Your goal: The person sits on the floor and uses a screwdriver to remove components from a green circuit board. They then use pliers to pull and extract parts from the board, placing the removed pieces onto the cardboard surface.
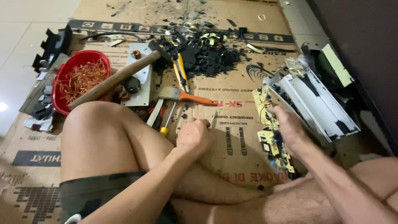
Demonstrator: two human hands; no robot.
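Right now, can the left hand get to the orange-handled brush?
Probably yes: the left hand, already closed on a thin metal tool, sits just below the orange-handled brush, with only bare cardboard between them.

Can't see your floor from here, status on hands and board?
Left hand gripping thin metal tool. Right hand on circuit board. Metal casing beside board.

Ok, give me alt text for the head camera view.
A person sits on flattened cardboard, left hand holding a thin metal tool, right hand on a yellow circuit board. Nearby lie a hammer and a red bowl of copper wire.
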